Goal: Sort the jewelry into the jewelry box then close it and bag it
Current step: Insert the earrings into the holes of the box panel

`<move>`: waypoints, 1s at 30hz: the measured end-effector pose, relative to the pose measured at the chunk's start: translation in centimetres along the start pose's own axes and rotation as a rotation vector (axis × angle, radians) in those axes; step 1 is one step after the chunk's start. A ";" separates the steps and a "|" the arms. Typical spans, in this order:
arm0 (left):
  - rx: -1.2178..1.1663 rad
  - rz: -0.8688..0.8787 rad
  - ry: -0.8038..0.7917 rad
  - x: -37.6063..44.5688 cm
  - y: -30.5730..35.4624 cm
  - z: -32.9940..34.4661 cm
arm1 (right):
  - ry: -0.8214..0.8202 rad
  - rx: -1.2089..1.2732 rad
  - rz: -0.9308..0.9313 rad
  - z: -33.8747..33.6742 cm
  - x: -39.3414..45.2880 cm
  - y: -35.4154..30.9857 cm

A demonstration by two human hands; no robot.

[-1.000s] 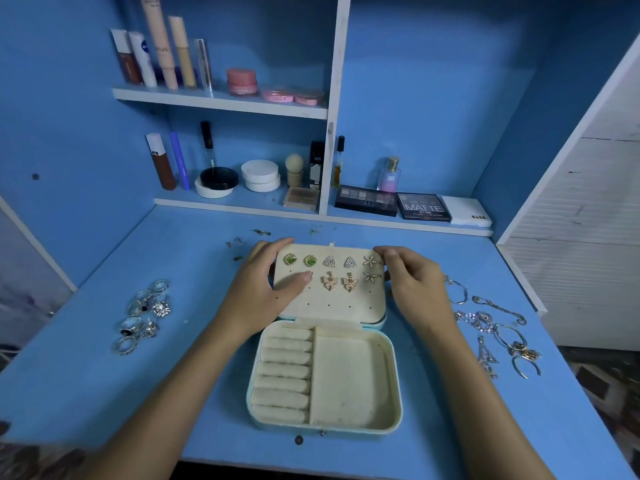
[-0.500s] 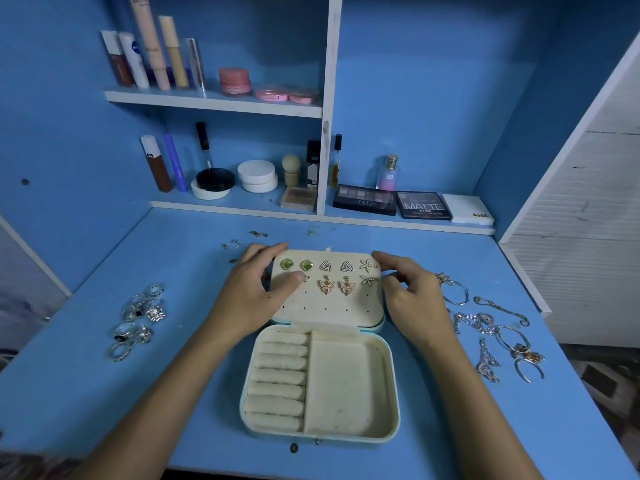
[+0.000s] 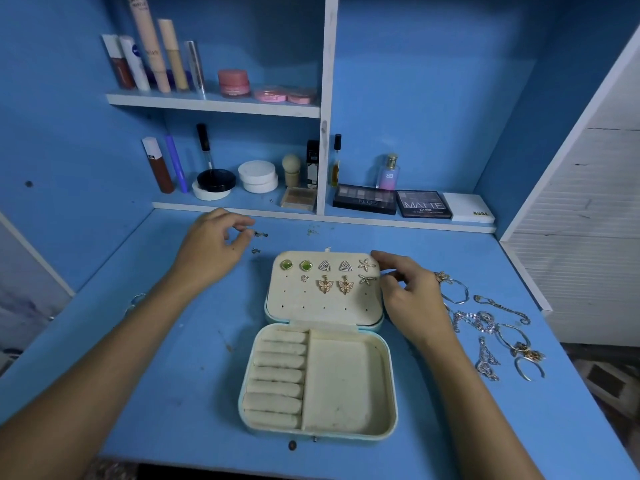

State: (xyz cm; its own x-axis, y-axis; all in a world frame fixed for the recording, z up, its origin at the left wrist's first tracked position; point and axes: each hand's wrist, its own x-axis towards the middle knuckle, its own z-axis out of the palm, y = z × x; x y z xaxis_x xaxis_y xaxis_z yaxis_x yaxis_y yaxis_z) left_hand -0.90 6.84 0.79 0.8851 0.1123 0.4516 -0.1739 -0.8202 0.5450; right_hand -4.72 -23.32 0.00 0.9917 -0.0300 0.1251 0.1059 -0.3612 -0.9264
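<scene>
A pale teal jewelry box [image 3: 388,393] lies open in the middle of the blue desk. Its lid [image 3: 325,303] lies flat behind the base, with several earrings [image 3: 325,284] pinned in it. My right hand [image 3: 412,296] holds the lid's right edge with thumb and fingertips. My left hand [image 3: 211,244] is out at the far left, thumb and forefinger apart, their tips right by a small loose earring [image 3: 260,234]. Another small earring [image 3: 255,251] lies just below it. The base's ring rolls [image 3: 277,375] and tray hold nothing.
Chains, bangles and hoops [image 3: 491,327] are spread on the desk right of the box. A ring [image 3: 136,300] shows beside my left forearm. Cosmetics fill the two shelves [image 3: 214,102] behind. A white panel [image 3: 588,220] stands at the right.
My left hand left the lid and moved up and left to the loose earrings near the shelf. My right hand stayed at the lid's right edge. A small earring now shows in the lid's second row.
</scene>
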 end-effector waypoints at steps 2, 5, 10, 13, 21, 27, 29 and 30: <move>0.058 -0.013 -0.039 0.9 -1.0 -0.4 | -0.002 0.000 0.003 0.0 0.0 -0.1; 0.135 -0.040 -0.101 2.0 -2.6 -0.8 | -0.005 -0.010 -0.005 -0.1 0.0 -0.1; 0.137 -0.118 -0.151 2.7 -3.4 -0.8 | -0.003 -0.018 -0.007 -0.1 0.1 -0.1; 0.131 -0.174 -0.179 2.7 -3.6 -0.5 | -0.006 -0.019 -0.003 -0.1 0.1 0.0; 0.130 -0.183 -0.171 2.6 -3.7 -0.2 | -0.011 -0.030 0.005 -0.2 0.0 -0.2; 0.134 -0.175 -0.168 2.7 -3.6 -0.3 | -0.010 -0.030 0.007 -0.2 -0.1 -0.3; 0.137 -0.171 -0.166 2.7 -3.6 -0.3 | -0.009 -0.029 0.005 -0.2 -0.1 -0.3; 0.137 -0.169 -0.167 2.8 -3.6 -0.3 | -0.009 -0.031 0.005 -0.2 -0.1 -0.3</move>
State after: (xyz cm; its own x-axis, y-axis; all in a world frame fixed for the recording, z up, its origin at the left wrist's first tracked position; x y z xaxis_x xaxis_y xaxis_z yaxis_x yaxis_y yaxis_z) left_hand 2.07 10.28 0.27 0.9574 0.1693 0.2339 0.0319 -0.8672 0.4970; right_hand -4.85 -23.37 0.31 0.9928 -0.0232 0.1174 0.0992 -0.3897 -0.9156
